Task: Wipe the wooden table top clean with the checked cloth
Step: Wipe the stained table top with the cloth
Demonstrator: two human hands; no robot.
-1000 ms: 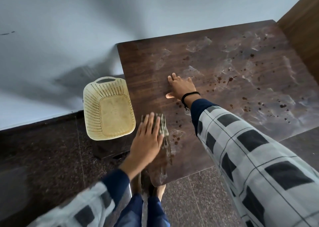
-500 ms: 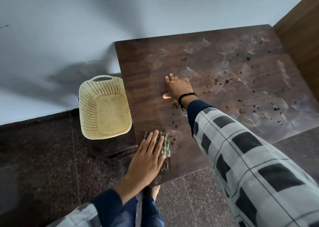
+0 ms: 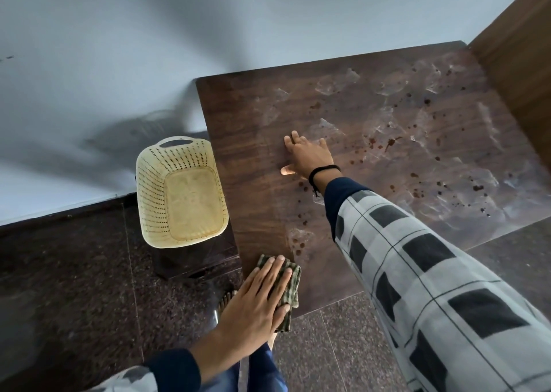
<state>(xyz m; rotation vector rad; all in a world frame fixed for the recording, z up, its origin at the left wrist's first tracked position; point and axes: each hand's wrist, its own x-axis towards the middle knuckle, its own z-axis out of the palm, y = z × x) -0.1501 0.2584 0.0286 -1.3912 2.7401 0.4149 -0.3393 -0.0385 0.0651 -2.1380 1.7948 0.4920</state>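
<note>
The dark wooden table top (image 3: 372,141) fills the right half of the view, spotted with brown stains and pale dried smears across its middle and right. The green checked cloth (image 3: 290,284) lies folded at the table's near left corner, partly over the edge. My left hand (image 3: 256,302) presses flat on the cloth with fingers spread. My right hand (image 3: 310,156) rests palm down on the table's middle left, fingers apart, holding nothing, a black band at the wrist.
A cream perforated plastic basket (image 3: 179,192) sits on a low dark stool left of the table. A white wall runs behind. A wooden panel (image 3: 518,49) borders the table's right side. Dark speckled floor tiles (image 3: 68,287) lie below, with my feet near the corner.
My left hand has dragged the cloth toward me along the table's left side, down to the near corner. My right hand has stayed planted on the table.
</note>
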